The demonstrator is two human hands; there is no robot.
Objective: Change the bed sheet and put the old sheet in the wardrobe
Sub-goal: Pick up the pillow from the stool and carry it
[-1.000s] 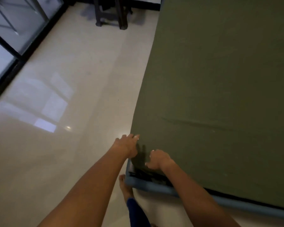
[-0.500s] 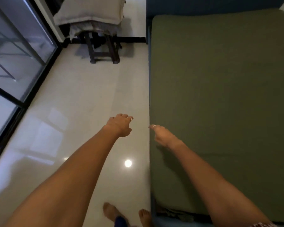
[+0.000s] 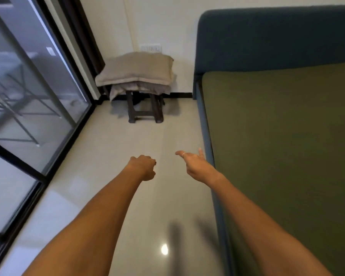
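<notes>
An olive green sheet (image 3: 283,146) lies smooth over the mattress on the right, inside a dark blue bed frame (image 3: 206,136) with a padded headboard (image 3: 267,38). My left hand (image 3: 142,166) hangs over the floor with its fingers loosely curled and holds nothing. My right hand (image 3: 195,164) is beside the bed's left edge, fingers relaxed and pointing forward, empty. Both arms stretch out ahead of me. Folded beige bedding (image 3: 135,74) is stacked on a dark wooden stool (image 3: 144,108) by the far wall.
A glass sliding door with a black frame (image 3: 38,120) runs along the left. Glossy beige floor tiles (image 3: 127,140) lie between the door and the bed. A wall socket (image 3: 150,48) sits above the stool.
Both hands have left the sheet at the bed's foot corner and lifted free. The view has swung up along the bed's left side toward the stool and headboard.
</notes>
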